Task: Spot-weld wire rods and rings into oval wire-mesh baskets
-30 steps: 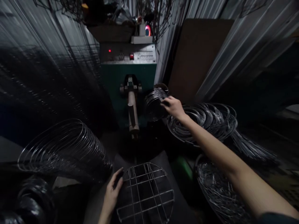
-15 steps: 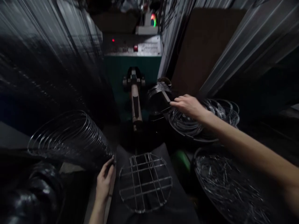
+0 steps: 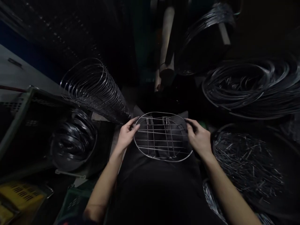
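A round wire rack [image 3: 160,141], with crossing wires inside a bright rim, is held over my dark-clothed lap. My left hand [image 3: 127,133] pinches its left rim between thumb and fingers. On the opposite side, my right hand [image 3: 199,136] grips the right rim the same way. More wire lines show beneath the rim; I cannot tell whether they belong to a second piece. Just beyond my left hand leans a long stack of wire rings [image 3: 100,89], apart from the rack.
Coiled wire rings [image 3: 248,84] lie at the upper right, below rings hung on a bar [image 3: 212,18]. A dark basin [image 3: 248,165] of short wire pieces stands at the right. At the left are a coil bundle [image 3: 73,137], a green crate [image 3: 28,125] and a yellow crate [image 3: 21,198].
My right hand has come back from the hung rings to the rack's right rim. My left hand has left the ring stack for its left rim. The view has tilted down.
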The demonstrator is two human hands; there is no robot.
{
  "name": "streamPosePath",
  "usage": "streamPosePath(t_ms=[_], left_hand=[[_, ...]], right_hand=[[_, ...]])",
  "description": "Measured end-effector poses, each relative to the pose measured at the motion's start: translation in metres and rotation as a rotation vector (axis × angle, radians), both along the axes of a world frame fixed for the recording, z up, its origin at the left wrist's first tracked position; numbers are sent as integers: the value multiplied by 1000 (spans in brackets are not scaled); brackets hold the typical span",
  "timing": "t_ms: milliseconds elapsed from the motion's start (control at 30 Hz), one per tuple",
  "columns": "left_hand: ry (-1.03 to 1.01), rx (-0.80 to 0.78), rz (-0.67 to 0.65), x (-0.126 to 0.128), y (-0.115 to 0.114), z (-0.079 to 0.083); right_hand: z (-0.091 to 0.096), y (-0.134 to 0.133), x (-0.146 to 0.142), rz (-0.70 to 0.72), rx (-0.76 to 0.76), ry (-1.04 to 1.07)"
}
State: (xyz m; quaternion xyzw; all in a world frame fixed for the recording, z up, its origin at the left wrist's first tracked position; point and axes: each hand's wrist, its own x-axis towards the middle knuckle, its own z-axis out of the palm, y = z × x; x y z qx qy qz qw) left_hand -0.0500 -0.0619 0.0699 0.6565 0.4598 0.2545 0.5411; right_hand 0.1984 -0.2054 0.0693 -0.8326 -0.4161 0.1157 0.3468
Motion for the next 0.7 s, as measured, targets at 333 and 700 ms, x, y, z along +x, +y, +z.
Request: streamPosePath(t_ms=[333, 700], left_hand=[[348, 307, -18, -4, -11, -34], [224, 231, 102, -5, -26, -58]], right_hand=[[-17, 0, 1, 107, -153, -172], [-34, -18, 11, 171, -195, 201]])
